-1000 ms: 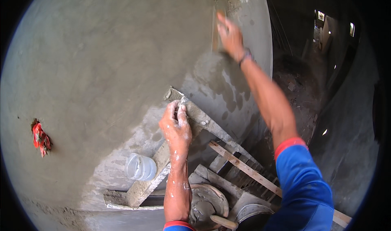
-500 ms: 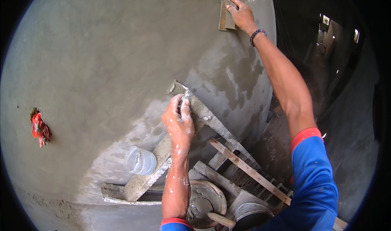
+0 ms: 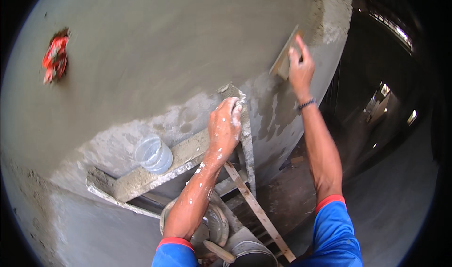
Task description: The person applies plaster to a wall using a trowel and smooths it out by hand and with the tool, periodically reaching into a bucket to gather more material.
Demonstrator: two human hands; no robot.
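My right hand (image 3: 300, 64) presses a flat wooden float (image 3: 284, 56) against the wet grey plastered wall (image 3: 165, 45), near the wall's right edge. My left hand (image 3: 225, 128), spattered with plaster, grips the top of a grey ladder-like frame (image 3: 246, 135) leaning on the wall. Both sleeves are blue with red cuffs.
A red fitting (image 3: 54, 56) sticks out of the wall at upper left. A clear plastic jar (image 3: 153, 153) stands on a mortar-covered plank (image 3: 155, 170). Below are round mortar pans (image 3: 214, 224) and a wooden slat (image 3: 258, 210). A dark room opens at right.
The view has tilted, so the wall and the red fitting sit higher in the picture. My right hand with the float has moved along the wall's right edge. My left hand keeps its grip.
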